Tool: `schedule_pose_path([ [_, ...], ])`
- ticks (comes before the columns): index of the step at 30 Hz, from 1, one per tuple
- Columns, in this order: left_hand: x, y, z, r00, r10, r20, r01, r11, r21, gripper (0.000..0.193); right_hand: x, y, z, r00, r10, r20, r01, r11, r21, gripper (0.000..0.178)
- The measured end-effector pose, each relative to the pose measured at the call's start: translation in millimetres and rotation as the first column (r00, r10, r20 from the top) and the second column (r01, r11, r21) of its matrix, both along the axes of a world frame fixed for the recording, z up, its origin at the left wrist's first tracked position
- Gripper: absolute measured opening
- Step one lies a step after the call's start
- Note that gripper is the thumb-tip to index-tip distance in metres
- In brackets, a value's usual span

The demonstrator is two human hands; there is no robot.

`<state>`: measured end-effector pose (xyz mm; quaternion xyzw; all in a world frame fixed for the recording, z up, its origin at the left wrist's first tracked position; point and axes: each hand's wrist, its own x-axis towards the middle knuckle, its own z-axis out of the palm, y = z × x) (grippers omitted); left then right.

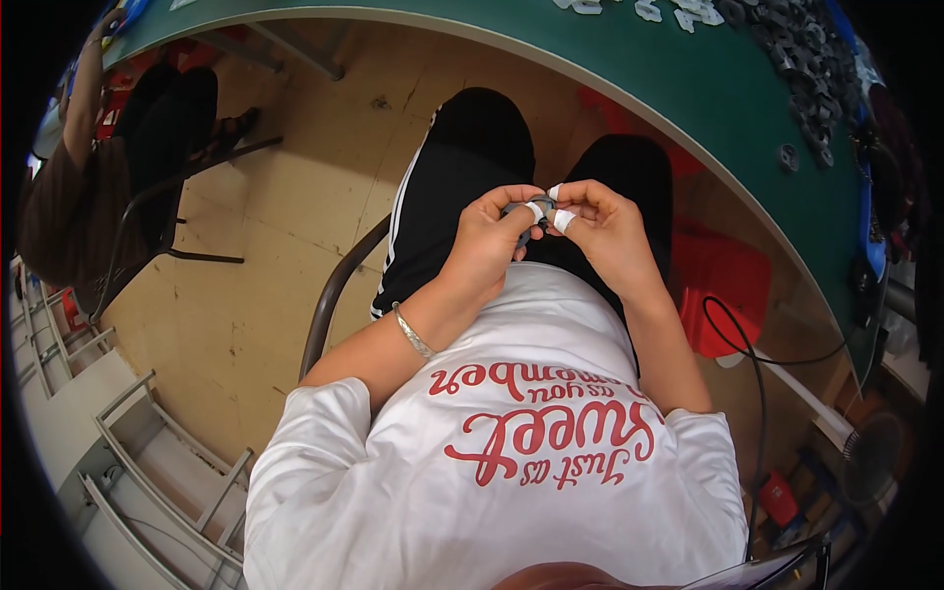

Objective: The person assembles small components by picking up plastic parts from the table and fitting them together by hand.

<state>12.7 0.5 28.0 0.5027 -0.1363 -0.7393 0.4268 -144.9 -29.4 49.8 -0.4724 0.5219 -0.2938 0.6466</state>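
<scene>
Both hands up over the lap, close together w/ a small dark ring-shaped part (521, 212) pinched between them. Left hand (489, 241) curled, fingers closed round the part's left side, thumb wrapped in white tape on top of it. Right hand (607, 228) also curled, taped fingers (562, 220) nipping the part's right edge; both sets of fingers tight on it, no gap showing. Most of the part hidden by the fingers, so exact shape can't be told. Silver bracelet (414, 332) on the left wrist. Person seated in black trousers (462, 187) w/ white side stripes and a white t-shirt (511, 462) w/ red script. Green bench (688, 79) curves across the top, well apart from the hands; a heap of dark ring parts (811, 69) at its right end, white flat pieces (678, 12) near the top edge. Red bin (723, 285) under the bench to the right. Another person (88, 187) sits on a chair far left.
</scene>
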Motion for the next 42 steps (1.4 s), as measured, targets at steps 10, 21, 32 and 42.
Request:
schedule_pose_path([
  [10, 2.3, 0.7, 10.8, 0.992, -0.102, 0.071, 0.106, 0.993, -0.06, 0.025, -12.3, -20.1, -1.4, 0.979, 0.199, -0.036, -0.191, 0.968, 0.166, 0.017],
  [21, 3.0, 3.3, -2.8, 0.994, -0.073, 0.08, 0.068, 0.996, 0.06, 0.019, -0.3, 2.0, -2.1, 0.914, 0.226, -0.335, -0.339, 0.881, -0.33, 0.027],
  [32, 1.7, 2.7, -9.2, 0.998, -0.023, -0.066, 0.031, 0.991, 0.126, 0.016, -5.2, 4.3, -19.6, 0.978, 0.156, -0.14, -0.149, 0.987, 0.061, 0.021],
  [42, 8.6, 0.8, 5.3, 0.971, -0.225, -0.08, 0.231, 0.97, 0.079, 0.024, -9.3, 8.2, -4.7, 0.873, 0.148, -0.464, -0.411, 0.734, -0.54, 0.025],
])
